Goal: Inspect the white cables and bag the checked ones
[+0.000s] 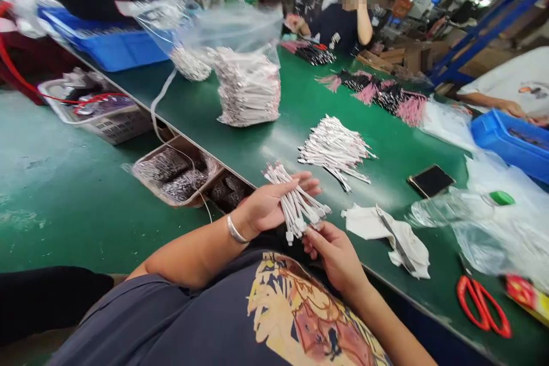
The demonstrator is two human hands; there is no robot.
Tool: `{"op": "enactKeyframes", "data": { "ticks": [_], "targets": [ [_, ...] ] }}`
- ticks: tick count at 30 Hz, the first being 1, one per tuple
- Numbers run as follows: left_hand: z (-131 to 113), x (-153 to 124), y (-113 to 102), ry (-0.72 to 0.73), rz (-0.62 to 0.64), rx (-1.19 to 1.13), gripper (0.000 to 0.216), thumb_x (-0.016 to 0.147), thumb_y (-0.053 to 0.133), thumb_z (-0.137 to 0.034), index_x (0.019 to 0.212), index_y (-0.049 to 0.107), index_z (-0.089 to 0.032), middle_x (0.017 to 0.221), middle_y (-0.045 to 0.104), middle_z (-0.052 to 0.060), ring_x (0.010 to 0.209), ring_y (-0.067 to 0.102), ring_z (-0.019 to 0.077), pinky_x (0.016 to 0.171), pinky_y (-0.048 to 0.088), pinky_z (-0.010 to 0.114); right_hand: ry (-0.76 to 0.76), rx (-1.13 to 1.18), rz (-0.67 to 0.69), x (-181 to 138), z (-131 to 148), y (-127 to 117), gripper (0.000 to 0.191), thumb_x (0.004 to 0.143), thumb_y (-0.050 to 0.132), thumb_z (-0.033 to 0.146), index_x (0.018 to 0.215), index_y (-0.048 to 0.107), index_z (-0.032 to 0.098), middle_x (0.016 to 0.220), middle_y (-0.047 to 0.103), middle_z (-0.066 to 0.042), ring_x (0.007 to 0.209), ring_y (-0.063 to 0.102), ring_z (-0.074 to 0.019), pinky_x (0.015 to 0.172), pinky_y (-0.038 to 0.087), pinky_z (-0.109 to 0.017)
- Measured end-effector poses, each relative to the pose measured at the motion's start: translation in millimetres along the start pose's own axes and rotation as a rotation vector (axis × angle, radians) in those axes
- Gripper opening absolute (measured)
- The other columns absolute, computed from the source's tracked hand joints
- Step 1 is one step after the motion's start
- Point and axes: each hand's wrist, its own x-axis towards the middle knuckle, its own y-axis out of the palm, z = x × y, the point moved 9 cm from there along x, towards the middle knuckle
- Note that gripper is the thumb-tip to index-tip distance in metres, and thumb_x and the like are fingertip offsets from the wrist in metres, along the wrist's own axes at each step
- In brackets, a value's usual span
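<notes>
A bundle of short white cables (295,206) with small white end connectors lies across the palm of my left hand (272,203), its thumb over them and its other fingers behind. My right hand (328,246) pinches the connector end of a cable at the lower right of the bundle. Both hands are just above the table's near edge, in front of my body. Beyond them on the green table (257,146) rests a loose pile of similar white cables (334,146). Further back stands a clear plastic bag (249,86) packed with more of them.
Right of my hands lie a white cloth (364,222) with tweezers (397,240) on it, red-handled scissors (482,306), a phone (430,181) and a plastic bottle (450,207). Blue bins (124,51) stand on the table. Crates (171,200) sit below its left edge. Two people sit across.
</notes>
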Motion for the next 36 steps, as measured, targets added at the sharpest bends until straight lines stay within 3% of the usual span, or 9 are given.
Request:
{"op": "enactKeyframes", "data": {
  "ticks": [14,21,27,36],
  "targets": [
    [5,9,-7,-0.051,-0.109,0.069,0.027,0.091,0.042,-0.015,0.113,0.058,-0.014,0.111,0.066,0.007,0.105,0.062,0.0199,0.095,0.045,0.036,-0.016,0.166,-0.085,4,-8,-12,0.034,0.085,0.054,0.049,0.078,0.064,0.017,0.065,0.062,-0.001,0.054,0.055,-0.0087,0.046,0.037,-0.019],
    [14,13,-11,-0.039,-0.078,0.029,0.027,0.089,0.046,-0.015,0.113,0.058,-0.015,0.111,0.066,0.008,0.106,0.061,0.0208,0.100,0.039,0.041,0.047,0.228,-0.044,4,-20,-4,0.024,0.075,0.070,0.038,0.083,0.062,0.017,0.065,0.058,0.002,0.051,0.047,-0.0066,0.045,0.032,-0.018],
    [28,12,-16,-0.033,-0.062,-0.042,0.023,0.087,0.049,-0.013,0.107,0.060,-0.013,0.105,0.066,0.011,0.103,0.062,0.0233,0.098,0.039,0.042,0.086,0.219,-0.127,0,-31,-9,0.021,0.073,0.072,0.032,0.082,0.060,0.018,0.064,0.052,0.003,0.051,0.039,-0.0059,0.045,0.028,-0.019],
    [26,4,-21,-0.058,-0.064,-0.016,0.024,0.089,0.045,-0.013,0.108,0.060,-0.012,0.108,0.066,0.011,0.104,0.061,0.0230,0.097,0.040,0.041,0.010,0.137,-0.174,-7,-26,-7,0.023,0.071,0.072,0.035,0.082,0.060,0.018,0.063,0.052,0.004,0.050,0.039,-0.0066,0.046,0.028,-0.020]
  ]
}}
